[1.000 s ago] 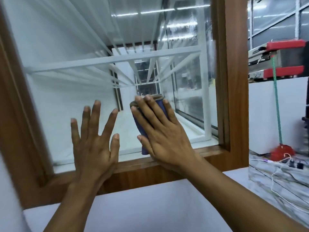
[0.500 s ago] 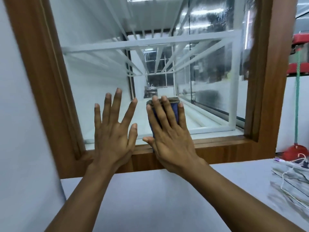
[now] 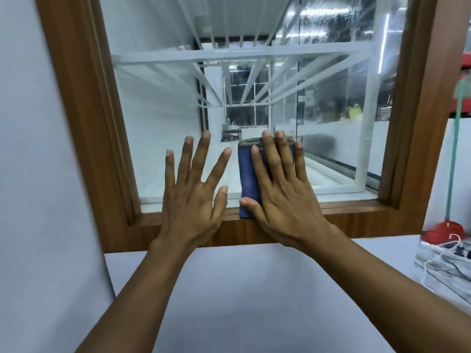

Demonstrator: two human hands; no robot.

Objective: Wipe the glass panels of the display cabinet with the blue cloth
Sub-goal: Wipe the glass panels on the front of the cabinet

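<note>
My right grip, fingers straight, presses the blue cloth on the glass panel; my left grip lies spread, holding nothing.

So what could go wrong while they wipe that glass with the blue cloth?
The bare left hand lies spread against the glass panel, so it may leave fingerprints there. The right hand only presses the blue cloth with flat fingers and does not grip it, so the cloth could slip and drop. The cloth's lower edge overlaps the wooden frame, so it might catch there.
</note>
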